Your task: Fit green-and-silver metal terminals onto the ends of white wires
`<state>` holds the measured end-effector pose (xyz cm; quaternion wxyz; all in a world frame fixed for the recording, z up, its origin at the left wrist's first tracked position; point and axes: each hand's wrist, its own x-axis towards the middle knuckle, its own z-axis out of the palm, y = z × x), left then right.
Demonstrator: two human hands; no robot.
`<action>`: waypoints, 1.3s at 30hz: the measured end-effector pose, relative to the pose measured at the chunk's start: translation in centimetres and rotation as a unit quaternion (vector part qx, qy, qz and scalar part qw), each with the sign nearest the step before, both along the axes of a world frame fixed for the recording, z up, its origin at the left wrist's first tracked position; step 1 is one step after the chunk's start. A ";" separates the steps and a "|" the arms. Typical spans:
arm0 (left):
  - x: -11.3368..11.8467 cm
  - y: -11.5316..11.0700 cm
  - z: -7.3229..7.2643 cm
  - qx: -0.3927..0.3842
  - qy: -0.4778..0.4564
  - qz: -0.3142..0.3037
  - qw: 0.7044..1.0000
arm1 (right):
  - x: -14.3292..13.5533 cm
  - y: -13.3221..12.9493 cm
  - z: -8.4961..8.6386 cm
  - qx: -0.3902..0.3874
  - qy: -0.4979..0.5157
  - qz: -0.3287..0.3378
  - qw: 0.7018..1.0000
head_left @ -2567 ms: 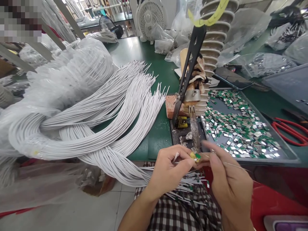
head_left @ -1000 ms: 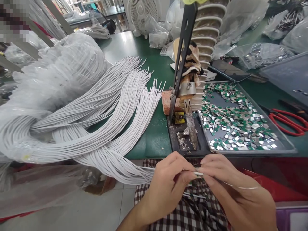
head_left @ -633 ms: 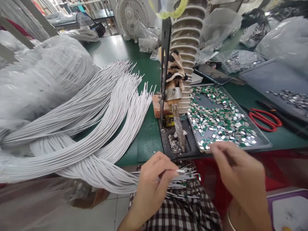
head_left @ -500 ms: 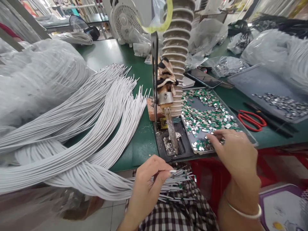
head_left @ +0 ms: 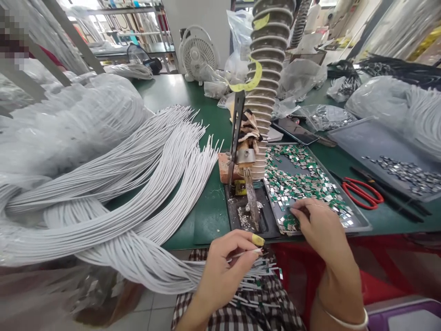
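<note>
Between thumb and fingers, my left hand [head_left: 229,264] pinches the tip of a white cable [head_left: 254,251]. A yellow cover sits on one of its fingertips. Below it, a bundle of finished-looking white cables [head_left: 165,271] with small green boards at their ends lies across my lap. My right hand [head_left: 322,227] reaches over the near part of a tray [head_left: 360,223] of small green-and-silver circuit boards [head_left: 303,177]. Its thumb and fingertip are closed together among the boards; what they grip is too small to make out. A soldering iron [head_left: 252,202] is clamped between the hands, tip down over a black stand [head_left: 237,232].
White cable bundles [head_left: 155,197] cover the table's left side. A ribbed duct [head_left: 270,64] rises behind the iron. Red-handled scissors [head_left: 363,193], a second tray [head_left: 365,133] of metal parts and plastic bags lie to the right. A white fan [head_left: 198,53] stands at the back.
The view has tilted up slightly. My left hand still pinches the cable, its yellow fingertip now showing. My right hand has shifted a little left over the boards, fingers closer together.
</note>
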<state>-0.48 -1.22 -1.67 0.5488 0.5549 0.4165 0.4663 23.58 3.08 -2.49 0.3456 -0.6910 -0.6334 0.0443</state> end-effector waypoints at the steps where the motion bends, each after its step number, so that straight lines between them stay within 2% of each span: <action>1: 0.2 0.1 0.1 -0.008 -0.020 0.007 1.000 | -0.6 -0.4 0.4 0.009 0.021 0.010 1.000; 4: 0.8 0.6 0.6 -0.023 -0.045 0.038 0.998 | -3.3 -2.5 1.4 0.031 0.094 0.052 0.994; 7: 1.3 0.9 1.1 -0.034 -0.021 0.057 0.998 | -6.1 -4.4 1.8 0.045 0.220 0.099 0.969; 11: 1.7 1.2 1.6 -0.038 -0.022 0.069 0.997 | -8.1 -5.1 1.3 0.070 0.279 0.091 0.953; 23: 1.7 0.9 1.8 -0.042 -0.025 0.089 0.995 | -10.0 -5.2 1.3 0.120 0.274 0.029 0.954; 27: 1.6 0.7 2.0 -0.044 -0.042 0.086 0.994 | -10.1 -5.4 1.2 0.137 0.240 0.045 0.960; 30: 1.5 0.7 2.3 -0.042 -0.050 0.091 0.994 | -9.4 -5.7 1.0 0.138 0.168 0.071 0.974; 33: 1.4 0.8 2.4 -0.050 -0.053 0.092 0.993 | -8.7 -5.9 1.0 0.152 0.096 0.054 0.982; 35: 1.3 0.8 2.4 -0.059 -0.060 0.092 0.992 | -8.4 -6.0 1.2 0.180 0.097 0.058 0.977; 39: 1.2 1.0 2.7 -0.080 -0.077 0.082 0.990 | -8.5 -5.8 2.0 0.229 0.111 0.129 0.959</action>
